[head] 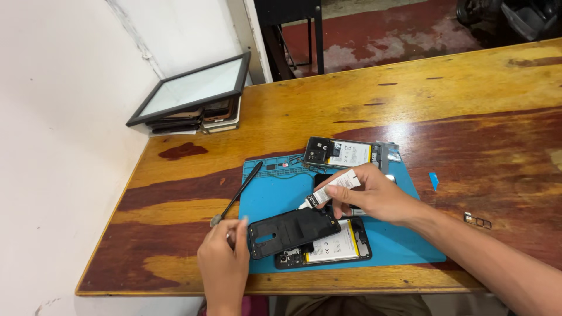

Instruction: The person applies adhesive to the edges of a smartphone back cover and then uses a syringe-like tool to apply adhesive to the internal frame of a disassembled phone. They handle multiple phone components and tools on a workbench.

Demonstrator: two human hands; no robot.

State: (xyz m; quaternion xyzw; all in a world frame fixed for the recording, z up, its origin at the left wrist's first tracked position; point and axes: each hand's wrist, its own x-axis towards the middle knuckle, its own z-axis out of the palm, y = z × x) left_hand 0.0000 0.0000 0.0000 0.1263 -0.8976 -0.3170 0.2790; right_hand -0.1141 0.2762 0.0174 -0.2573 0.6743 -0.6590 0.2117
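My right hand grips a small white glue tube, its tip pointing down-left at the top edge of a black phone back cover. My left hand holds that cover by its left end, tilted up off the mat. Under the cover lies an opened phone showing its white and yellow battery. A second opened phone lies at the far edge of the blue work mat.
A black pry tool lies slanted across the mat's left edge. A stack of tablets and screens sits at the table's far left corner by the white wall. A small SIM tray rests at right. The wooden table's near edge is close.
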